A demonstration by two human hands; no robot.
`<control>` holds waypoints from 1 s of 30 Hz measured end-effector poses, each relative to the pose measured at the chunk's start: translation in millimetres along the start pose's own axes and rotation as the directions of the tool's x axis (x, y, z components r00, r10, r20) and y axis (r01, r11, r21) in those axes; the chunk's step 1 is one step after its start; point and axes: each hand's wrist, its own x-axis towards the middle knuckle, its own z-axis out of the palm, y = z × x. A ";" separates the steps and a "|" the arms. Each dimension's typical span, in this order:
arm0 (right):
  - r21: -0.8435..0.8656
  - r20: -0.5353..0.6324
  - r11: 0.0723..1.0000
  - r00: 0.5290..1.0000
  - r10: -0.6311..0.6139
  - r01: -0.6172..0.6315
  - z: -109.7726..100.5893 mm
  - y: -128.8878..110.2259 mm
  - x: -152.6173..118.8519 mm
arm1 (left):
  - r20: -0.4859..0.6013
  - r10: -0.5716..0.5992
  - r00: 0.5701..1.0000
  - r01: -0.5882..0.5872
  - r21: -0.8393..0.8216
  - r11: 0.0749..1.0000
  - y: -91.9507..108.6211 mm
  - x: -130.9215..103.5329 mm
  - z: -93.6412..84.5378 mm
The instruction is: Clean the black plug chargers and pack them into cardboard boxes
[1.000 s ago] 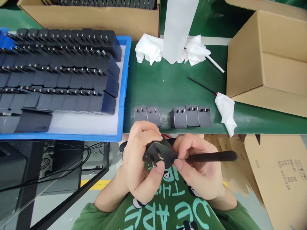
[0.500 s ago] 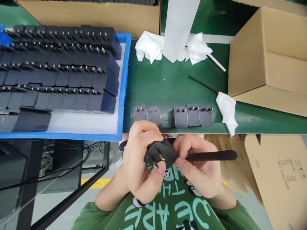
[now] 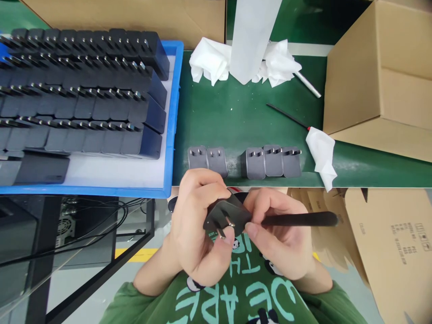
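Observation:
My left hand (image 3: 199, 229) is closed around a black power adapter (image 3: 224, 213), its two metal prongs pointing down toward me and my thumb against them. Between the fingers of my right hand (image 3: 280, 234) is a slim black tool (image 3: 300, 219) with a flat, rounded end sticking out to the right. The tool's other end is hidden by my fingers, which are at the adapter's right edge. On the green table just beyond my hands stand a pair of adapters (image 3: 216, 159) and, to their right, a group of three adapters (image 3: 273, 162), prongs up.
At left, a blue-rimmed tray (image 3: 170, 166) holds rows of black adapters (image 3: 135, 139). White crumpled cloths (image 3: 211, 60) lie near a grey post (image 3: 253, 40). A thin black rod with a white wrap (image 3: 320, 150) lies at right, beside a cardboard box (image 3: 354, 76).
The view has shifted slightly. Both hands keep their hold on the adapter and the tool, with almost no visible movement.

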 end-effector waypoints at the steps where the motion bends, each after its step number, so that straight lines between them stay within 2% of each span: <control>1: -0.003 -0.002 1.000 1.000 -0.002 0.002 0.1 0.0 0.0 | 0.002 0.008 1.000 -0.008 0.005 1.000 -0.3 0.3 -0.1; 16: -0.009 0.012 1.000 1.000 -0.003 0.003 -0.3 1.0 -1.7 | 0.016 0.015 1.000 -0.015 0.002 1.000 -2.4 0.9 0.0; 30: 0.001 0.004 1.000 1.000 0.011 -0.011 -0.6 1.4 -1.1 | 0.000 0.030 1.000 -0.030 0.071 0.997 -3.7 0.2 0.8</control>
